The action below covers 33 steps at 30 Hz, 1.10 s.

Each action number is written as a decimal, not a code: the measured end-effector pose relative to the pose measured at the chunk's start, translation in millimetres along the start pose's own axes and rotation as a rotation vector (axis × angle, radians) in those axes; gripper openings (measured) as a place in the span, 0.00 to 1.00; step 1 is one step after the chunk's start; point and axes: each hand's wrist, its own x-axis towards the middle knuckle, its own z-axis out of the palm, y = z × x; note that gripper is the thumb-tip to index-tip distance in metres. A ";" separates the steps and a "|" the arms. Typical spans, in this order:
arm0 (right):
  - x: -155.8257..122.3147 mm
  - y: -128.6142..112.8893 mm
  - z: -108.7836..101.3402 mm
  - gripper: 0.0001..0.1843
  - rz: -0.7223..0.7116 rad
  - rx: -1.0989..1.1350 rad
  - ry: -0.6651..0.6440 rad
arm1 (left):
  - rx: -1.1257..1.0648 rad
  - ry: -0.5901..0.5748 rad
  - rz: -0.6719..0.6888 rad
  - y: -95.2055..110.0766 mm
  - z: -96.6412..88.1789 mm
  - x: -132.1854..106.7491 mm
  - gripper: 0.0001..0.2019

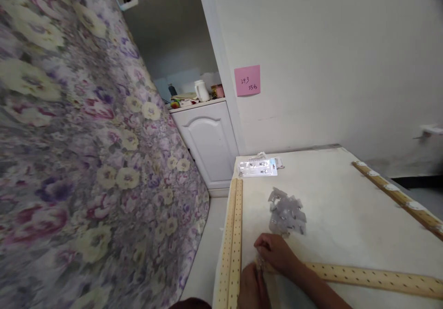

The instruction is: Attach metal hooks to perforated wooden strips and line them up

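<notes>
Low on the white table, my left hand (249, 283) is closed, its fingertips pinched at a small, shiny, partly clear piece (261, 263) that is too blurred to name. Just above and to the right, my right hand (275, 252) is also closed, fingers curled together; whatever they grip is hidden. A perforated wooden strip (367, 274) runs rightward from under my right forearm. Beyond my hands lies a pile of small, clear plastic bags (287, 212) with little metal parts in them.
Two perforated wooden strips (237, 230) lie along the table's left edge. Another strip (398, 193) with white round pieces runs along the right edge. Flat clear packaging (258, 167) rests at the far left corner. A floral curtain (86, 161) hangs at left, beside a white cabinet (209, 145).
</notes>
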 end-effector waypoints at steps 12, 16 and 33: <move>-2.9 2.4 -4.0 0.17 0.018 -0.003 -0.031 | 0.050 -0.021 0.023 0.6 1.5 2.0 0.15; -2.4 3.6 -4.6 0.19 0.023 -0.004 -0.047 | 0.009 -0.015 0.009 -1.5 3.1 2.2 0.14; 7.4 11.4 -1.1 0.15 0.095 0.161 -0.076 | 0.045 0.019 0.088 -7.9 1.8 2.1 0.20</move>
